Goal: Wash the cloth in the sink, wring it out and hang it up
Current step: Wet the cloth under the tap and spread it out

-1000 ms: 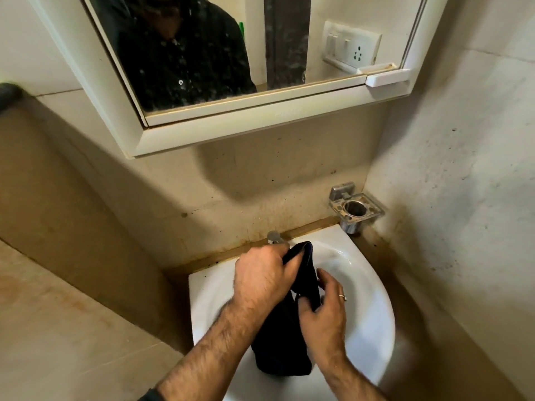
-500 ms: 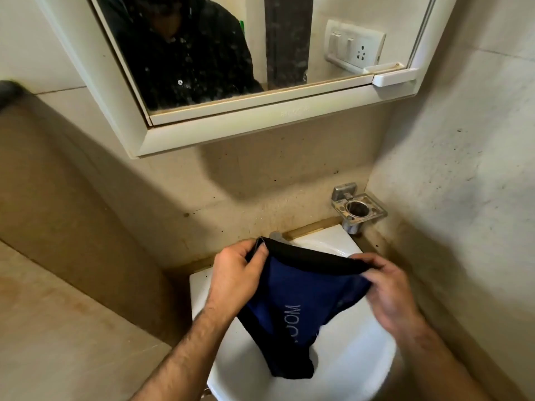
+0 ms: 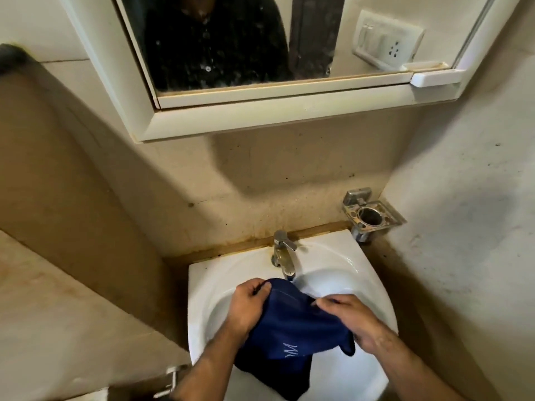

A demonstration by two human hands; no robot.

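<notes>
A dark blue cloth [image 3: 289,328] with pale lettering hangs spread over the bowl of the white sink [image 3: 341,264], just below the spout of the chrome tap [image 3: 282,253]. My left hand [image 3: 249,308] grips the cloth's upper left edge. The upper right edge is pinched by my right hand [image 3: 351,319], fingers curled over the fabric. The cloth's lower part droops toward the sink's front rim. No water is seen running from the tap.
A mirror cabinet [image 3: 260,111] juts out from the wall above the sink. A metal holder [image 3: 372,217] is fixed to the wall at the sink's right rear corner. Tiled walls close in on both sides. A metal fitting [image 3: 170,380] shows at lower left.
The cloth was bunched between both hands, then stretched wide and held up; now both hands have brought it lower into the bowl, uncovering the tap. The view has tilted down.
</notes>
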